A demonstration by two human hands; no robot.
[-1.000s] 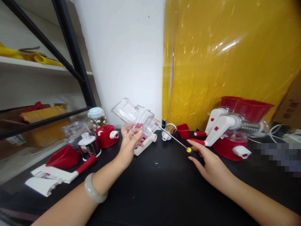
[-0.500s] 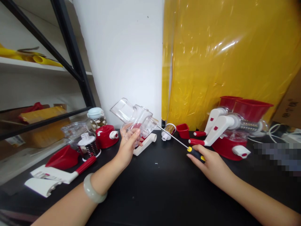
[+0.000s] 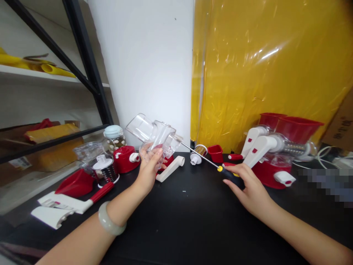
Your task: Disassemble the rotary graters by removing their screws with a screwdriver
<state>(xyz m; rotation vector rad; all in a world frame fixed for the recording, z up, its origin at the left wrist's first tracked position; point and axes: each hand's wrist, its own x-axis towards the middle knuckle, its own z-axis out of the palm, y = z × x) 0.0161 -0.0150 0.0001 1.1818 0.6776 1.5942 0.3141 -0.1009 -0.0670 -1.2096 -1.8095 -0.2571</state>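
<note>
The black counter [image 3: 176,228] spreads across the near side, with a yellow sheet [image 3: 270,73] hanging at far right, a white panel [image 3: 146,66] at far centre and a rack [image 3: 85,51] on the left. Two graters with red hoppers stand at right, the nearer one [image 3: 270,173] on a red base.

At centre, raised above the counter, is a tilted clear housing [image 3: 163,134], its chute pointing up and left. The left hand [image 3: 150,171] is closed around its lower part; a pale bangle [image 3: 110,221] circles that wrist. The right hand [image 3: 248,186] grips the dark handle of a screwdriver [image 3: 220,169], whose shaft runs left and away to the right end of the housing; whether the tip sits in a screw is too small to tell.

On the left lie a white crank [image 3: 66,201] with a red grip, a red hopper [image 3: 75,183] and a red base [image 3: 124,159], with a jar [image 3: 114,141] behind. A dark drum [image 3: 106,172] stands between hopper and base, and a white cover [image 3: 51,217] lies nearest. Past the hands are a white arm [image 3: 172,169], a gold drum [image 3: 200,151] and a red cup [image 3: 215,154]. A tiny white scrap [image 3: 184,191] rests near the middle.
</note>
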